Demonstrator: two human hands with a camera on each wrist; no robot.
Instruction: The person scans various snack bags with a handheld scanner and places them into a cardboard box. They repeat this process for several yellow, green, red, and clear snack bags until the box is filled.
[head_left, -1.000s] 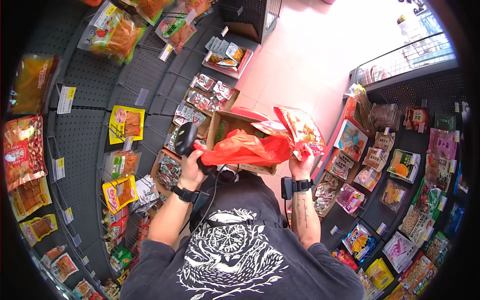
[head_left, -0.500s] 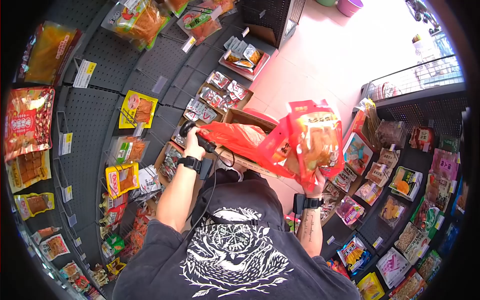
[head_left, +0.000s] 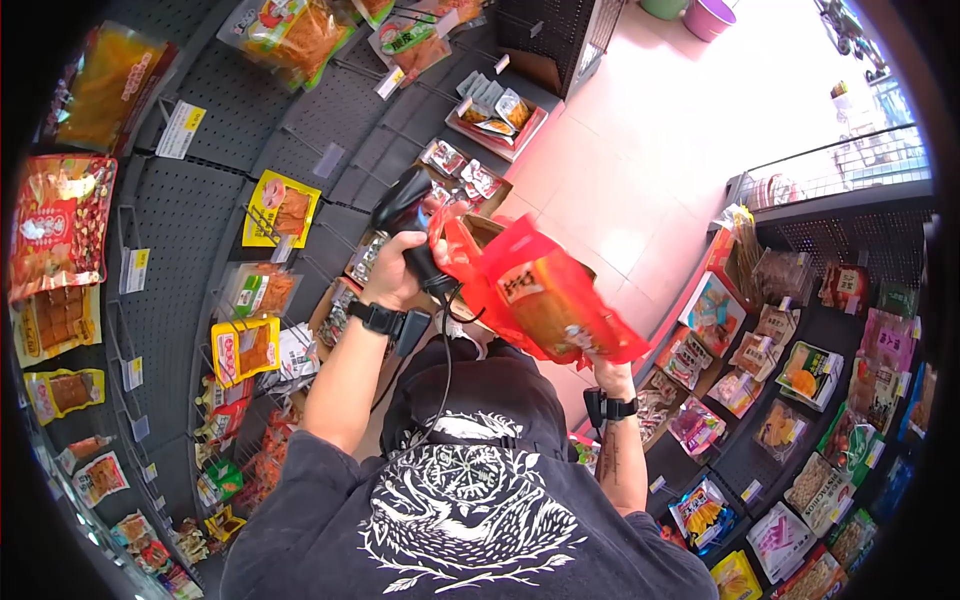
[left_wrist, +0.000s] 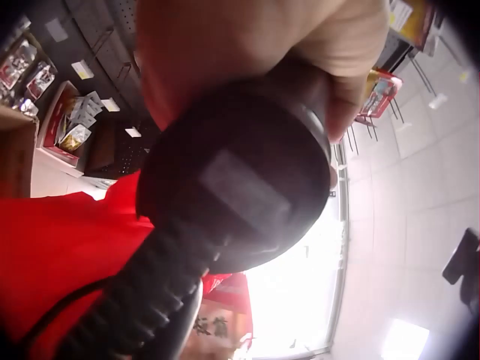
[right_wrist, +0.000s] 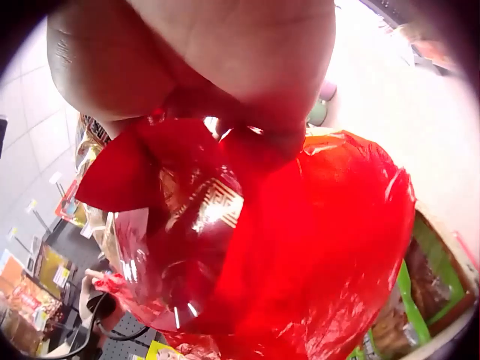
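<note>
My left hand [head_left: 393, 268] grips the handle of a black barcode scanner [head_left: 402, 203], its head pointing up and away. In the left wrist view the handle's round butt and its coiled cord [left_wrist: 142, 289] fill the middle. A red plastic bag [head_left: 462, 242] hangs close against the scanner and the left fingers. My right hand [head_left: 613, 376] holds the near right end of a red food packet [head_left: 545, 290] with a see-through front, tilted toward the left. In the right wrist view, the right fingers pinch the packet's clear and red film, with the red bag [right_wrist: 330, 225] beside it.
Cardboard boxes of small packets [head_left: 440, 158] line the low shelf ahead. Hanging food bags cover the left pegboard rack [head_left: 190, 225] and the right rack [head_left: 800, 370]. Pink floor tiles [head_left: 610, 160] run between them, with a purple bucket [head_left: 708, 18] at the far end.
The right hand has lifted the red packet, then tipped it left toward the scanner. The left hand has turned the scanner so its head points up. The bag between the hands has bunched together.
</note>
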